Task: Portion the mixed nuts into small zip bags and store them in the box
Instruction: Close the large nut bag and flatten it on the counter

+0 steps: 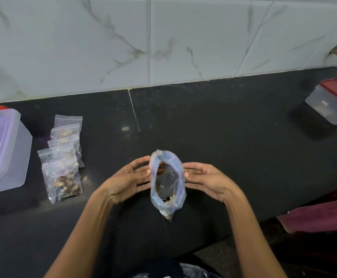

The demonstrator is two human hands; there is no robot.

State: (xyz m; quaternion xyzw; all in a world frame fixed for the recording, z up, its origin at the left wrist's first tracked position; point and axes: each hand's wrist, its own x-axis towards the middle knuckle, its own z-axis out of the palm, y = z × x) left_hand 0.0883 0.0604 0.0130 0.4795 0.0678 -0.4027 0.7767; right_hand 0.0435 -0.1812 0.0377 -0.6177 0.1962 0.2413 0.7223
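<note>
A wall [103, 37] of pale marble-look tiles with grey veins fills the far half of the scene; one tile at the far right is chipped. Below it runs a black stone counter [223, 127], speckled, with a thin pale seam running from the wall toward the middle. Its near edge slants away at the right, where a dark floor and a strip of maroon cloth [324, 213] show.

At the far left edge stands a large translucent box [5, 151] with a clear lid and red clips. At the far right sits a smaller clear box [332, 103] with a dark red lid, tilted, well apart from everything else.

Just right of the large box lies a row of small zip bags [63, 157], overlapping one another, clear, each holding brown and pale nuts; the nearest is the fullest.

In the middle, near the counter's front, a thin bluish plastic bag [166, 183] is held upright with its mouth spread into a long oval. A few nuts [160, 167] cling at the far side of its mouth and a few more lie at the near side; its bottom tapers to a point.

The left hand [127, 181] and the right hand [207, 181] flank the bag, palms facing inward, fingers nearly straight and slightly apart, fingertips touching the bag's rim on either side.
</note>
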